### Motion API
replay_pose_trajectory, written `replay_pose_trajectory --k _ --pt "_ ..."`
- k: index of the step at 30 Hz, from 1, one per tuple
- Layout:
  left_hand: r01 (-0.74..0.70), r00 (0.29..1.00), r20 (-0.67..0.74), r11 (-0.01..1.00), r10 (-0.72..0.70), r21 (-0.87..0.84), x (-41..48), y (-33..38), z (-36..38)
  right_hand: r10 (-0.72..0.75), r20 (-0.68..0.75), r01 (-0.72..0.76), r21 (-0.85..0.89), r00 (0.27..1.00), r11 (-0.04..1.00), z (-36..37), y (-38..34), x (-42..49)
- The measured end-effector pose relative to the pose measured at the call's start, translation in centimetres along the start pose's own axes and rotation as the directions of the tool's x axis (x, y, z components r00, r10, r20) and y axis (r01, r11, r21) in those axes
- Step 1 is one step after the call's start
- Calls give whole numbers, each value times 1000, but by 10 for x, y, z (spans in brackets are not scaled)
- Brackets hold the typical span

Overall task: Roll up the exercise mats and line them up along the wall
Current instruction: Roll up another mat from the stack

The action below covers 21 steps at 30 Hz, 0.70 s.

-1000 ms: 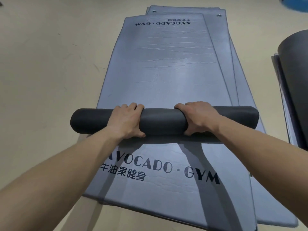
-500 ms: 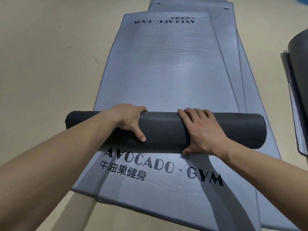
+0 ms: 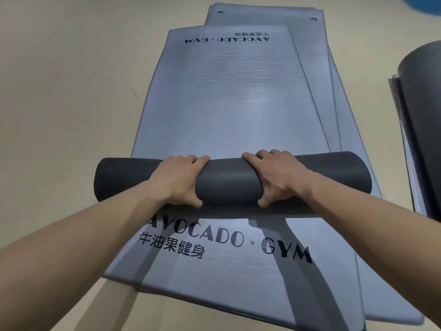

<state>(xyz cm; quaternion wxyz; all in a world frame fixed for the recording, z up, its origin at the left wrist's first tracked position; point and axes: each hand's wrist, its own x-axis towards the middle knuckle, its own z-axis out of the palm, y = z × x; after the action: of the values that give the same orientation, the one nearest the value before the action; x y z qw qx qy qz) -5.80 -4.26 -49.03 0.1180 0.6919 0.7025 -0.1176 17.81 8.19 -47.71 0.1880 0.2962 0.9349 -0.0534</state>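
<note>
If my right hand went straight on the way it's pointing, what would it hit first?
Your right hand grips the dark roll, fingers pointing away over it. Straight on, it would likely meet the flat grey mat just beyond the roll. Nothing else seems to lie between, though depth is unclear.

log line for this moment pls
left hand: grips roll | right hand: grips roll | roll: part done, atop flat mats

Rt-edge mat roll (image 3: 424,111) partly off-frame
</note>
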Motion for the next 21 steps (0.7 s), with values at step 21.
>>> replay_pose_trajectory --k 21 --pt "45 995 -89 999 -47 -21 -9 3 -4 22 25 -25 94 999 995 -27 -8 8"
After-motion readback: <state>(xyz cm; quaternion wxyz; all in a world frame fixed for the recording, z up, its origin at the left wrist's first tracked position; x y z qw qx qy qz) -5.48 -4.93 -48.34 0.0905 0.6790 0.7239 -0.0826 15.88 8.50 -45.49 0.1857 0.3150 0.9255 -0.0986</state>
